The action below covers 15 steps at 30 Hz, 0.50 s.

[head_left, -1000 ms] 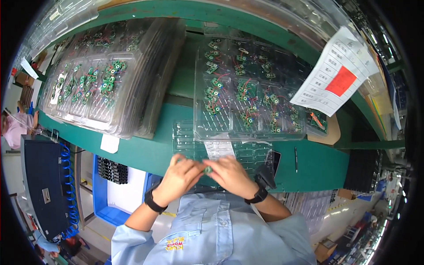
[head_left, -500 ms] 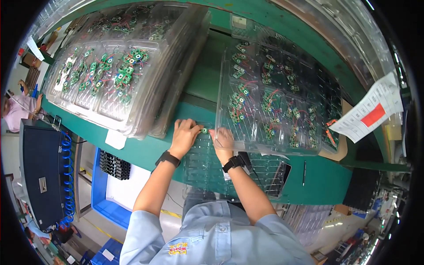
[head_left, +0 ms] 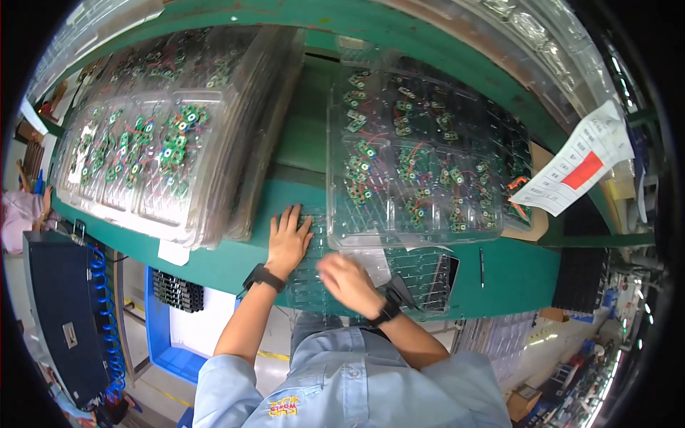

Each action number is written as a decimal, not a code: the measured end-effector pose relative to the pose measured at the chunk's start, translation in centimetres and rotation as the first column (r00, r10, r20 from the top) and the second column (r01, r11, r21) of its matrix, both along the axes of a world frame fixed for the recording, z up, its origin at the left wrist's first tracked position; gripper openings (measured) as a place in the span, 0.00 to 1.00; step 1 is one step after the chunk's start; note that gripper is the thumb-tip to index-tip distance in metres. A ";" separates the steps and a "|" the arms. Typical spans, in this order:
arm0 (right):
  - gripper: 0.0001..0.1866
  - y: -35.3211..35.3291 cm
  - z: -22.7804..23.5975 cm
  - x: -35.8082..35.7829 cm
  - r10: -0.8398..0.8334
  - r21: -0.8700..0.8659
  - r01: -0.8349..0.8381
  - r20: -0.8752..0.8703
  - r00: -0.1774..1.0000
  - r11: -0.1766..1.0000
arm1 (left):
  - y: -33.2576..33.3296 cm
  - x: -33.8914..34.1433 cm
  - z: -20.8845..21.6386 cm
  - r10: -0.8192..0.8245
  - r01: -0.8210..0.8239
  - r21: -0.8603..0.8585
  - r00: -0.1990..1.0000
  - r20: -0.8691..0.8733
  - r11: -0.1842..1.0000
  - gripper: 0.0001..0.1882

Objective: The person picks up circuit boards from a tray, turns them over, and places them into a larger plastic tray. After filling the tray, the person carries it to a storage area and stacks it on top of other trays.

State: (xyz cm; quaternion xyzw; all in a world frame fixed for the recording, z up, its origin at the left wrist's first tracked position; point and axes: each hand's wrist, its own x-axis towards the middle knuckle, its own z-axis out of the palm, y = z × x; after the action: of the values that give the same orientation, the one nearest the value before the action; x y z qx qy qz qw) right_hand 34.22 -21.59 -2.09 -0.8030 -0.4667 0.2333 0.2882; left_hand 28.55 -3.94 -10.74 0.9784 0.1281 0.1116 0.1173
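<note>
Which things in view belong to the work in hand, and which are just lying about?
Likely in use:
- clear plastic tray by the left hand and right hand
- wired green circuit boards

Apparently lying about:
- dark pen
- paper form with red patch
- blue bin

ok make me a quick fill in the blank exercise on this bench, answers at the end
1. The left hand lies palm ____.
2. The circuit boards in the right-hand clear tray are mainly coloured ____.
3. The pen lies toward the ____ end of the bench, as the person sees it.
4. The hanging white sheet bears a patch coloured ____.

Missing words: down; green; right; red.
</note>
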 end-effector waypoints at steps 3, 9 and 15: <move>0.12 -1.2 8.5 1.7 0.048 0.177 -0.041 -0.031 0.998 0.983 | 0.3 -1.1 -0.4 -0.029 0.030 0.019 0.999 -0.045 0.999 0.21; 0.13 2.2 10.2 11.4 -0.120 0.129 0.060 0.526 0.842 0.990 | 0.1 -0.8 0.6 -0.040 0.041 -0.030 0.999 0.011 0.999 0.21; 0.13 4.4 8.9 12.1 0.060 -0.193 0.063 0.573 0.817 0.979 | 0.2 -1.7 4.1 0.141 -0.102 -0.263 0.981 0.134 0.959 0.20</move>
State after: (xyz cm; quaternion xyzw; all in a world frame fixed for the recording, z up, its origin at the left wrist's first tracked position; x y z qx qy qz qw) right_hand 46.34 -17.19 6.83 -0.8613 -0.5050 0.0257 0.0501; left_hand 26.83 -3.72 -6.65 0.9341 0.1923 0.1751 0.2445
